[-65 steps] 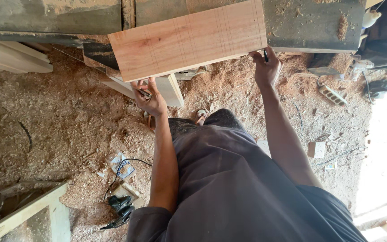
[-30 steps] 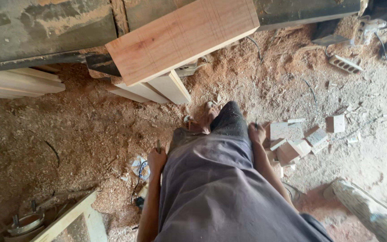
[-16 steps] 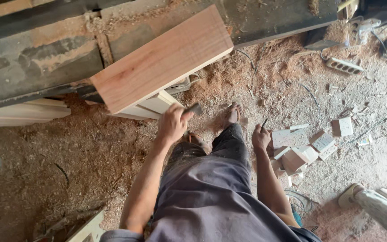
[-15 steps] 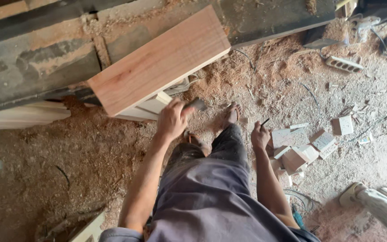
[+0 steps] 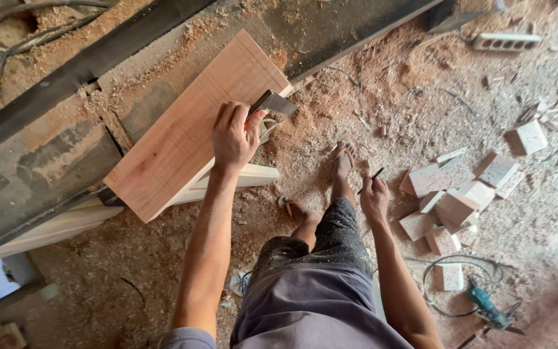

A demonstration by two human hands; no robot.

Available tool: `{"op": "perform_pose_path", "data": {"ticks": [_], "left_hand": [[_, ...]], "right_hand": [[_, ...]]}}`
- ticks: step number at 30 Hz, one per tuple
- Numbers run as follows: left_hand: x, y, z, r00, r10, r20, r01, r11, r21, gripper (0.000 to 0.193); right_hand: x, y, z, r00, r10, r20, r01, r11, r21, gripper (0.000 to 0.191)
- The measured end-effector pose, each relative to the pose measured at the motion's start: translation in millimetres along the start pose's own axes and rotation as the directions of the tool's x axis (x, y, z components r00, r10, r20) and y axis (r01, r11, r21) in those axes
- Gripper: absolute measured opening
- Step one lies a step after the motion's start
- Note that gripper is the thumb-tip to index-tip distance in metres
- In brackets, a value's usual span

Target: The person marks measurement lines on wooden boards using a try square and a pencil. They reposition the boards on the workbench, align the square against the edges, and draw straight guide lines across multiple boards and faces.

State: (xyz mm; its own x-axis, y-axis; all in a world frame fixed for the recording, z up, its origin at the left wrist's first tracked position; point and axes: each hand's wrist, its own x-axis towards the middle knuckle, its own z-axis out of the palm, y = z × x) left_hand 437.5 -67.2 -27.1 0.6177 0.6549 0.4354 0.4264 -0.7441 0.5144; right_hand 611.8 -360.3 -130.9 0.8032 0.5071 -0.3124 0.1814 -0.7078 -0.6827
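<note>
Left hand now on pale, pencil-lined board

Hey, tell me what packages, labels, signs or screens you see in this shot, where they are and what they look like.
No clear packages, labels, signs or screens show.
Crumpled wrapper scrap: sawdust floor by the left arm, pale with blue; too small to tell more.

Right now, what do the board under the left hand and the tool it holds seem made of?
Board: bare unfinished wood, reddish, with visible grain and pencil lines. Tool in the left hand: a dull grey blade, likely steel, probably a square; its handle is hidden.
</note>
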Motion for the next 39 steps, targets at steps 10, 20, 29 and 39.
{"op": "perform_pose_path", "data": {"ticks": [10, 20, 29, 39], "left_hand": [[-14, -21, 11, 0.986, 0.158, -0.046, -0.157, 0.987, 0.038, 0.026], [-11, -19, -1, 0.989, 0.15, -0.002, -0.15, 0.988, -0.029, 0.023], [-13, -20, -3, 0.99, 0.143, 0.0, -0.142, 0.989, -0.034, 0.024], [-20, -38, 8, 0.986, 0.165, 0.005, -0.165, 0.986, 0.024, 0.02]], "right_hand": [[0, 1, 32, 0.986, 0.117, 0.121, -0.135, 0.979, 0.155, 0.039], [9, -32, 70, 0.97, 0.036, 0.241, -0.103, 0.957, 0.271, 0.05], [-2, -29, 78, 0.965, 0.111, 0.237, -0.168, 0.958, 0.234, 0.053], [4, -32, 96, 0.99, 0.026, 0.135, -0.086, 0.885, 0.458, 0.039]]}}
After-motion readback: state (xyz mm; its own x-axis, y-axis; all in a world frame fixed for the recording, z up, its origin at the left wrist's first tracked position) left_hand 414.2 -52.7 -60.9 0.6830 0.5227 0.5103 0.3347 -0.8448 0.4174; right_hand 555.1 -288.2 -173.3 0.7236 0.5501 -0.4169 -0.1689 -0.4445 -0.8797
